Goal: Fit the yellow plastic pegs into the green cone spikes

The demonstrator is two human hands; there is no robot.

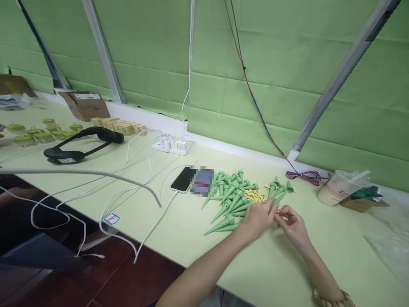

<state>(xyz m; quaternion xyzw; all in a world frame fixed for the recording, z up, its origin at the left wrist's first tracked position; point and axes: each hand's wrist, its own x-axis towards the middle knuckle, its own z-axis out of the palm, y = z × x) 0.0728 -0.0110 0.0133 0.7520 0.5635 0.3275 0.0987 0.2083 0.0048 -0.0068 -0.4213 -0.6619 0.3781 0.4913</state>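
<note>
My left hand [259, 216] is closed, its fingers curled round what appears to be a green plastic watering spike, mostly hidden by the hand. Close against it, my right hand [293, 225] pinches a small yellow piece [277, 211] between thumb and fingertips. A heap of green cone-shaped spikes [234, 196] with capped ends lies to the left of my hands. Small yellow plastic pieces [254, 195] are piled just behind my left hand. Several more green spikes [281, 188] lie beyond my fingers, a few with yellow pieces at their ends.
Two phones, one black-screened [183, 179], lie left of the heap. A white power strip [171, 145], looping cables and a black headset [83, 147] are further left. At right stand a plastic cup [340, 187], a small carton [361, 204] and clear plastic [391, 247].
</note>
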